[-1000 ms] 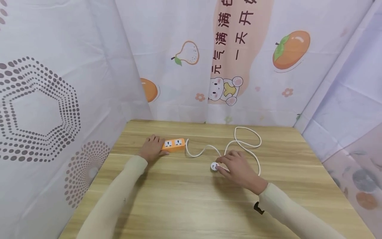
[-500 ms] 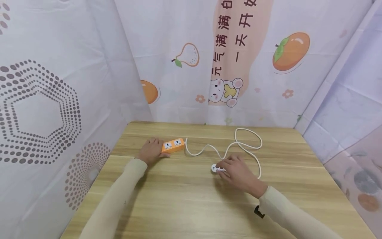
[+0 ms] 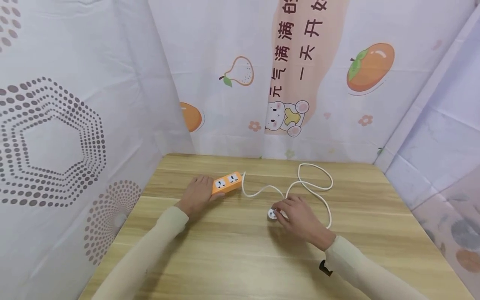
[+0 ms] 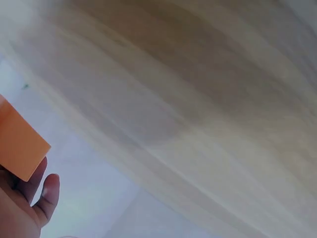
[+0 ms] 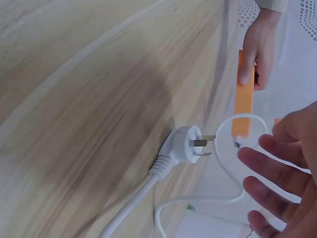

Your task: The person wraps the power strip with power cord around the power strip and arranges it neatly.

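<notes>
An orange power strip (image 3: 226,186) with two white socket faces lies at an angle on the left of the table. My left hand (image 3: 196,195) grips its near end, thumb along the front side. In the left wrist view, the strip's orange end (image 4: 22,148) shows above the fingers. My right hand (image 3: 300,216) hovers around the white plug (image 5: 187,144), covering part of it in the head view. From the right wrist, its fingers look loosely bent and apart from the plug. The plug stands on the table, prongs pointing away from the tabletop.
A white cord (image 3: 308,183) joins strip and plug, looping across the back right of the wood-grain table (image 3: 232,258). Printed curtains (image 3: 217,37) hang behind the table and along both sides. A dark strap piece (image 3: 325,268) hangs below the right sleeve.
My left hand has moved right with the power strip, and the strip's cord end has turned toward the back. The right hand stays beside the plug with little shift. The head view has tilted slightly.
</notes>
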Available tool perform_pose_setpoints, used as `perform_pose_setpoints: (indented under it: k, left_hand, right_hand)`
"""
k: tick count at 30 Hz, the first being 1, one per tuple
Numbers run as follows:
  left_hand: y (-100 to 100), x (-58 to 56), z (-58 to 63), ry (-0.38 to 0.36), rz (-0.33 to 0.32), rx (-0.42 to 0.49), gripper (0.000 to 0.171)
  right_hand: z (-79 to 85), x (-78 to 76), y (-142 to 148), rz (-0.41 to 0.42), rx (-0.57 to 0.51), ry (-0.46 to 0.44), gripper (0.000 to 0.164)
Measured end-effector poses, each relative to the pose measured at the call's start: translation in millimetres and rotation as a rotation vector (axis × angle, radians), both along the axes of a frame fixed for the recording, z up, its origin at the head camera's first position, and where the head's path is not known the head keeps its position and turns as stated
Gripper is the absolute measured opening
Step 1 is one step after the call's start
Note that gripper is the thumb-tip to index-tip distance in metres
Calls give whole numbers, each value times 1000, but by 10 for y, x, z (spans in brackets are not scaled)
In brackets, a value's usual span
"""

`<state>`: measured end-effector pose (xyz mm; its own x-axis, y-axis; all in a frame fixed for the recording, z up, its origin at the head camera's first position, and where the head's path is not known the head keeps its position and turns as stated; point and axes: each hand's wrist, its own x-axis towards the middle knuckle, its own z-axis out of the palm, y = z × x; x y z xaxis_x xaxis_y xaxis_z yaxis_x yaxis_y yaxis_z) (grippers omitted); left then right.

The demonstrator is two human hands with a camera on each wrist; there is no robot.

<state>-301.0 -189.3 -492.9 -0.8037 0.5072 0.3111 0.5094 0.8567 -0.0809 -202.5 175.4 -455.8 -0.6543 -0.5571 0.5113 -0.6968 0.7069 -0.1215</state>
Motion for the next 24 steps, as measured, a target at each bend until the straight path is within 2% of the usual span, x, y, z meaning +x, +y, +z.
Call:
perform_pose_setpoints:
  k: [3, 7, 11, 17, 20, 24]
  left_hand:
    - [91, 57, 54, 62, -42, 29, 61]
    - [192, 135, 111, 148, -104, 72, 57]
    - [298, 218, 172, 197, -154, 87, 55]
    - [463, 356, 294, 192, -179, 103, 54]
    - [535, 431, 341, 215, -206, 121, 53]
    - [621, 514, 387, 249, -240, 145, 54]
  right_hand:
    - [26, 0, -16, 6, -45, 12, 5]
    - [65, 9, -55, 15, -92, -38, 7]
    - [102, 18, -108, -33, -133, -158, 11]
    - [208, 0, -205, -162, -301, -363, 33]
    - [239, -13, -246, -199, -359, -376, 36]
    - [243, -7, -281, -151, -371, -313, 17]
